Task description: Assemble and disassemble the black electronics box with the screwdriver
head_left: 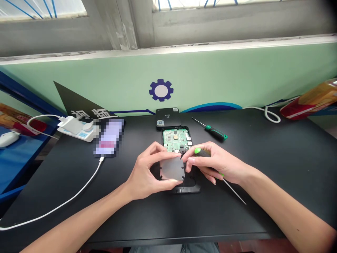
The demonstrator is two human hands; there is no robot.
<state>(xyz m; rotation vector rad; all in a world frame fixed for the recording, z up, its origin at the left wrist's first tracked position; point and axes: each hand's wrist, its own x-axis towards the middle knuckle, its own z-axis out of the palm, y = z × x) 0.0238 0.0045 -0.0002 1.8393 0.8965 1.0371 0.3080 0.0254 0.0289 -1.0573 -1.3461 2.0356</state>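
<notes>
My left hand [150, 170] grips a thin grey metal plate [172, 169] by its top and bottom edges, fingers above and thumb below. Small notches show along the plate's sides. In my right hand [217, 160] a screwdriver [202, 152] with a black and green handle is tucked, its shaft pointing down to the right. The right thumb and forefinger are by the plate's upper right corner; whether they touch it I cannot tell. Just beyond lies a green circuit board [172, 137] in an open black case. A black plastic piece [188, 189] lies partly hidden under the plate.
Behind the board stands a black box-shaped cover [168, 117]. Another screwdriver [210, 130] rests at the back right of the black table [263, 151]. To the left are a phone [109, 137] on a white cable [84, 193] and a power strip [79, 129]. A green wall [118, 80] rises behind.
</notes>
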